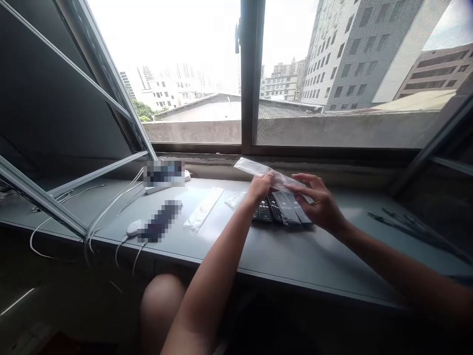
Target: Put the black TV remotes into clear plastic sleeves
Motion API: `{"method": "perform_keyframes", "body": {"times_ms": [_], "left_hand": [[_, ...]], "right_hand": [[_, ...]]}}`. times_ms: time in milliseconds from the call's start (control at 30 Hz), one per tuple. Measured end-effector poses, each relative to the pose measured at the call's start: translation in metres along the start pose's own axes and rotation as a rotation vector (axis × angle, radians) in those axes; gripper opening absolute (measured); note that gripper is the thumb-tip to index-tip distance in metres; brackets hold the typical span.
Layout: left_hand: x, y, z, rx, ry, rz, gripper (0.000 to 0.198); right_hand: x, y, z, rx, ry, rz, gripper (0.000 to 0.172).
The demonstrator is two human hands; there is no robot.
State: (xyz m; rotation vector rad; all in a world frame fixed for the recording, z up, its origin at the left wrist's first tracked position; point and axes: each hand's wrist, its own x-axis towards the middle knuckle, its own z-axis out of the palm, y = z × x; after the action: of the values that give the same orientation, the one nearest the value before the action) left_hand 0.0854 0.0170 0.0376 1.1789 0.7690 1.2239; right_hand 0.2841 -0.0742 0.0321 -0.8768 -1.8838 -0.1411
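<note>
A long clear plastic sleeve [252, 166] is held up above the desk, slanting down to the right. My left hand [261, 187] grips its middle with closed fingers. My right hand [314, 199] is at the sleeve's right end, fingers partly curled and the thumb below, the index fingertip against the plastic. Under my hands lie several black remote controls [264, 211] side by side. Those to the right seem covered by clear plastic [290, 209]. A folded plastic sleeve [235, 198] is partly hidden behind my left forearm.
Another flat clear sleeve [203, 209] lies on the grey desk [281, 261]. Further left are a white power strip [187, 175], blurred-out devices, a round white charger [133, 228] and loose white cables [111, 209]. Dark cables [402, 219] lie at the right. A window frame [251, 98] stands behind.
</note>
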Motion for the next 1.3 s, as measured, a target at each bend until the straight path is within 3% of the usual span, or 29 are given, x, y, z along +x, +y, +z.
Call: {"method": "perform_keyframes", "body": {"times_ms": [133, 267, 433, 600, 900, 1100, 1300], "left_hand": [[0.016, -0.007, -0.014, 0.123, 0.113, 0.138, 0.038], [0.005, -0.013, -0.03, 0.129, 0.114, 0.208, 0.042], [-0.014, -0.012, -0.045, 0.205, 0.035, 0.131, 0.038], [-0.019, -0.007, -0.047, 0.106, 0.055, 0.127, 0.033], [-0.021, -0.004, -0.048, 0.085, 0.032, 0.128, 0.045], [-0.016, -0.006, -0.049, 0.024, 0.12, 0.15, 0.049], [-0.015, -0.004, -0.05, 0.004, 0.162, 0.149, 0.05]], "right_hand": [[0.014, 0.006, 0.011, 0.021, 0.04, 0.066, 0.032], [0.016, 0.004, 0.027, 0.074, 0.129, 0.063, 0.027], [0.0, -0.002, 0.035, 0.024, 0.1, -0.034, 0.031], [-0.008, -0.008, 0.031, -0.024, 0.099, -0.057, 0.047], [-0.008, -0.015, 0.036, 0.066, -0.043, -0.113, 0.039], [-0.01, -0.02, 0.038, 0.027, 0.035, 0.013, 0.032], [-0.012, -0.016, 0.04, 0.027, 0.0, 0.022, 0.033]]}}
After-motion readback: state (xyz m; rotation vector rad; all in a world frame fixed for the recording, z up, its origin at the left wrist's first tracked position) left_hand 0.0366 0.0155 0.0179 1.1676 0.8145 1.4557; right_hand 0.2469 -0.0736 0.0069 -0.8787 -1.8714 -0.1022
